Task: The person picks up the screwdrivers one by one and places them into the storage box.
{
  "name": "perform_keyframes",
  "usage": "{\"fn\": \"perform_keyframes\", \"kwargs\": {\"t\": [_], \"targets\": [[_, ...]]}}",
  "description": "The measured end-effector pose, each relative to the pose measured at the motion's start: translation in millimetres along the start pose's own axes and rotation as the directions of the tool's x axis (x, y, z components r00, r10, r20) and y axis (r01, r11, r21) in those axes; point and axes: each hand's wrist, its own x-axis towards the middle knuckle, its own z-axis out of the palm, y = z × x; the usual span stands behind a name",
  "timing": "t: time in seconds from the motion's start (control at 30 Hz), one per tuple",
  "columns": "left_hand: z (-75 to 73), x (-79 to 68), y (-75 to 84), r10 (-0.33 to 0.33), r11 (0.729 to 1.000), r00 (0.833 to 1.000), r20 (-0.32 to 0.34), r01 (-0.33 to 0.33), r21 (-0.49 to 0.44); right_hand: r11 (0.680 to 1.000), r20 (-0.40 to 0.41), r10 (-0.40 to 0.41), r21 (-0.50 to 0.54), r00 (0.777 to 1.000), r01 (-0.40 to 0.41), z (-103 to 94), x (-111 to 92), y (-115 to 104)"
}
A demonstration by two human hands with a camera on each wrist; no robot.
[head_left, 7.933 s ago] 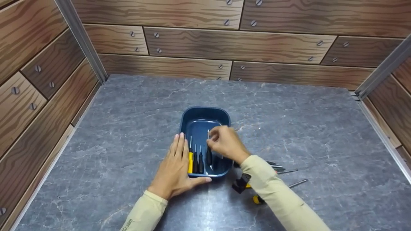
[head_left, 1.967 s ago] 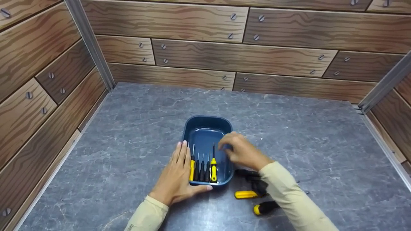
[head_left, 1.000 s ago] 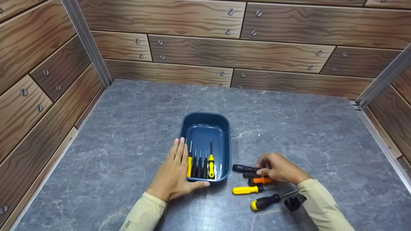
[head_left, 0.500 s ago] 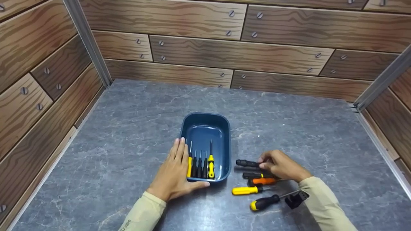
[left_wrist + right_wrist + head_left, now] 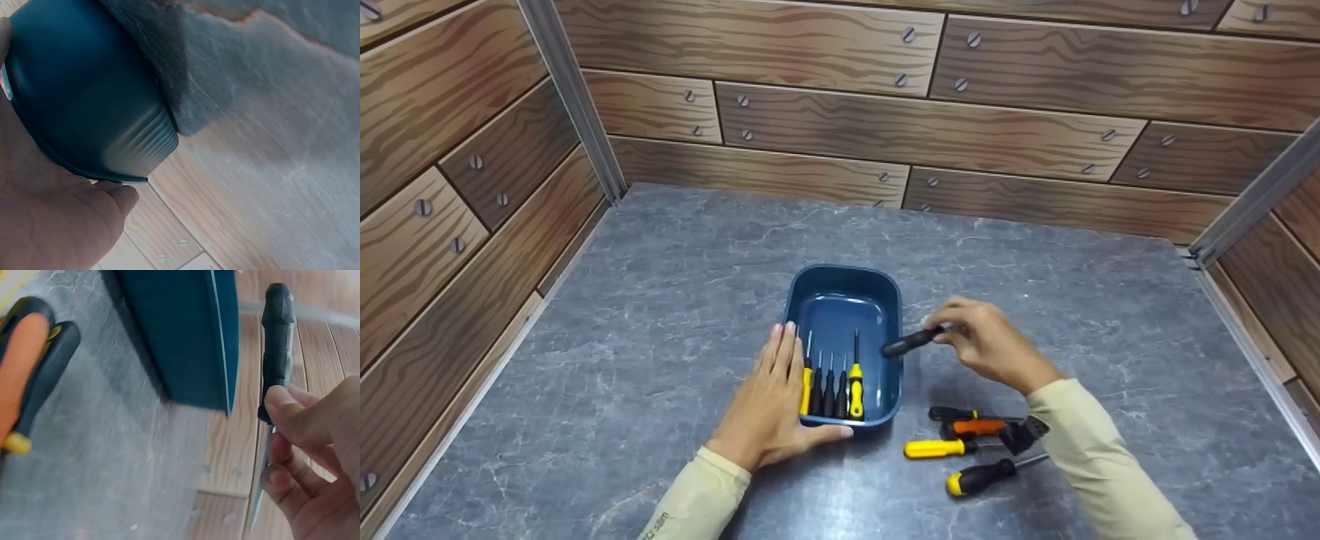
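My right hand (image 5: 990,341) pinches a black-handled screwdriver (image 5: 911,343) between thumb and fingers, near where handle meets shaft. Its handle end overlaps the right rim of the blue bin (image 5: 891,300) in the head view. In the right wrist view the screwdriver (image 5: 277,343) is up off the table, its metal shaft pointing down past the fingers. My left hand (image 5: 765,390) lies with straight fingers along the bin's left side, thumb along the near edge. Inside the bin, a yellow screwdriver (image 5: 807,386), several small black ones (image 5: 829,394) and a yellow-and-black one (image 5: 856,390) stand side by side.
Right of the bin lie a black screwdriver (image 5: 952,413), an orange-handled one (image 5: 979,427), a yellow-handled one (image 5: 936,448) and a larger black-and-yellow one (image 5: 981,478). Wood-patterned walls (image 5: 810,112) surround the grey marbled table (image 5: 720,225).
The yellow-and-black screwdriver was put into the bin earlier. My right hand then picked up the black screwdriver from the group and carried it up and left to the bin's rim. The left hand stays.
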Motion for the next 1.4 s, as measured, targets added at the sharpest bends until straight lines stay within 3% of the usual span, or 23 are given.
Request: {"fn": "perform_keyframes", "kwargs": {"t": [0.17, 0.27, 0.43, 0.5, 0.97, 1.17, 1.4], "targets": [[-0.4, 1.0, -0.3, 0.012, 1.000, 1.000, -0.010, -0.012, -0.001, 0.971, 0.087, -0.131, -0.188, 0.988, 0.145, 12.2, 17, -21], [0.0, 0.6, -1.0, 0.022, 1.000, 1.000, -0.017, -0.022, 0.000, 0.927, 0.176, -0.193, -0.290, 0.965, 0.238, 20.8, 22, -31], [1.1, 1.2, -1.8, 0.029, 1.000, 0.999, -0.020, -0.029, 0.009, 0.826, 0.295, -0.274, -0.416, 0.916, 0.381, 31.9, 28, -42], [1.0, 1.6, -1.2, 0.028, 1.000, 0.999, -0.018, -0.027, 0.005, 0.812, 0.319, -0.281, -0.423, 0.905, 0.401, 33.8, 30, -44], [-0.2, 1.1, -2.6, 0.030, 0.999, 1.000, -0.009, -0.030, 0.017, 0.886, 0.413, -0.172, -0.332, 0.894, 0.323, 49.9, 47, -49], [0.5, 0.5, -3.3, 0.052, 0.998, 0.998, -0.033, -0.050, 0.048, 0.914, 0.390, -0.197, -0.259, 0.900, 0.312, 69.7, 54, -47], [1.5, 0.6, -2.7, 0.067, 0.997, 0.996, -0.057, -0.065, 0.036, 0.907, 0.409, -0.240, -0.228, 0.881, 0.353, 89.0, 65, -55]]}}
